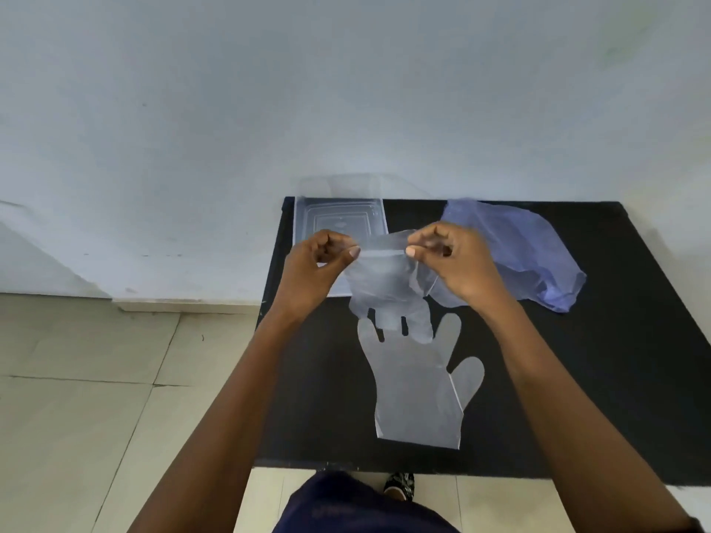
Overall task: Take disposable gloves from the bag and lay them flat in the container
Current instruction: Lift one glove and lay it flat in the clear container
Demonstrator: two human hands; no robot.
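A clear disposable glove [384, 290] hangs in the air over the black table [577, 378], cuff up and fingers down. My left hand [319, 267] pinches the cuff's left corner and my right hand [454, 263] pinches its right corner, stretching the edge between them. A second clear glove [419, 386] lies flat on the table below, fingers pointing away from me. The clear plastic container [338, 221] sits at the table's far left corner, partly behind the held glove. The crumpled purple bag [519, 251] lies at the far side, right of my right hand.
The table stands against a pale wall [346, 90]. Tiled floor [77, 398] lies to the left, and the table's left edge runs just beside the container. My dark clothing and a shoe [400, 486] show at the near edge.
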